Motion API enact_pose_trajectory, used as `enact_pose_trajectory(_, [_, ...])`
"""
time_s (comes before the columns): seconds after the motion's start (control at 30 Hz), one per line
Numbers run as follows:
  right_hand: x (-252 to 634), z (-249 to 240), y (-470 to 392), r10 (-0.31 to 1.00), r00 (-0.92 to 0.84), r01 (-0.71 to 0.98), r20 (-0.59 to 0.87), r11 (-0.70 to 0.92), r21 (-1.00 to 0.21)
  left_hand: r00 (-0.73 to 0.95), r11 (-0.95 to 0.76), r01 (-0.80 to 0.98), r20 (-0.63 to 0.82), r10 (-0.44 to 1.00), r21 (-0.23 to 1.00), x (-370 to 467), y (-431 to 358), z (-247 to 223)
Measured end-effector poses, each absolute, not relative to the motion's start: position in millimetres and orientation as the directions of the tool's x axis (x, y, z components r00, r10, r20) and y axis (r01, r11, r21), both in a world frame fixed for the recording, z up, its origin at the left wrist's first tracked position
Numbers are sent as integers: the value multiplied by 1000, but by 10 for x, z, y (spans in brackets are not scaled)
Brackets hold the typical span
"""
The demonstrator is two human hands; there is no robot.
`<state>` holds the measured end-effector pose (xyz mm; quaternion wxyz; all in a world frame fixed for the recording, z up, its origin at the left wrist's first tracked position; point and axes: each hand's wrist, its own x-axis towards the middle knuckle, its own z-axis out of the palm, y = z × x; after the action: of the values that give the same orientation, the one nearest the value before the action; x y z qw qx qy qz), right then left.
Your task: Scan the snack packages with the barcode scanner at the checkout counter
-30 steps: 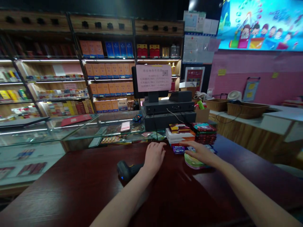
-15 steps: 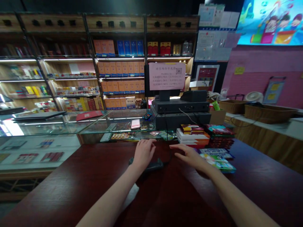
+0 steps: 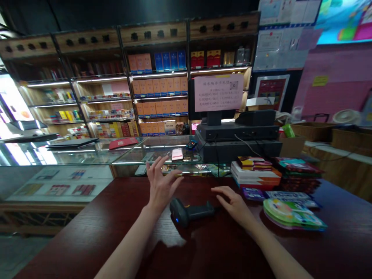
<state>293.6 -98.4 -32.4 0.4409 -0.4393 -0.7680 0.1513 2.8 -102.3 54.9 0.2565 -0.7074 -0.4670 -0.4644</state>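
Through the head view I have the dark red tabletop (image 3: pixel 95 232) nearest me, its left edge slanting from the frame's bottom left corner up toward center left, so my widest stretch of bare wood lies at lower left. The barcode scanner (image 3: pixel 193 212) rests on it at lower center, between my hands; its long axis runs crosswise, nearly level, the head with a blue light at the left and the handle pointing right. My left hand (image 3: pixel 160 185) is raised just beside the scanner's head, fingers spread and thumb apart, holding nothing. My right hand (image 3: pixel 234 206) is near the handle's end, thumb and fingers apart, nothing between them; whether it touches the wood I cannot tell. On its right, green packs (image 3: pixel 290 215) crowd that side, with purple packs (image 3: pixel 253 193) and white-and-orange boxes (image 3: pixel 254 176) behind; their print is too blurred for me to read. Past the tabletop's far edge is a glass counter (image 3: pixel 130 157). The pink sign (image 3: pixel 218 93) on the monitor, upper center right, carries Chinese characters, a QR code and rows that appear to read 200, 300 and 500. Farthest, lit shelves (image 3: pixel 159 95) hold orange boxes (image 3: pixel 167 87).
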Motion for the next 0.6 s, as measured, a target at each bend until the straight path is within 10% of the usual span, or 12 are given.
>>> enact_pose_trajectory(0.33, [2976, -393, -1025, 806, -254, 556, 535, 574, -601, 117, -404, 913, 907, 404, 62, -217, -797, 463])
enact_pose_trajectory(0.6, [2953, -471, -1012, 807, -355, 611, 473, 583, -536, 40, -452, 808, 730, 682, 378, -288, -100, 455])
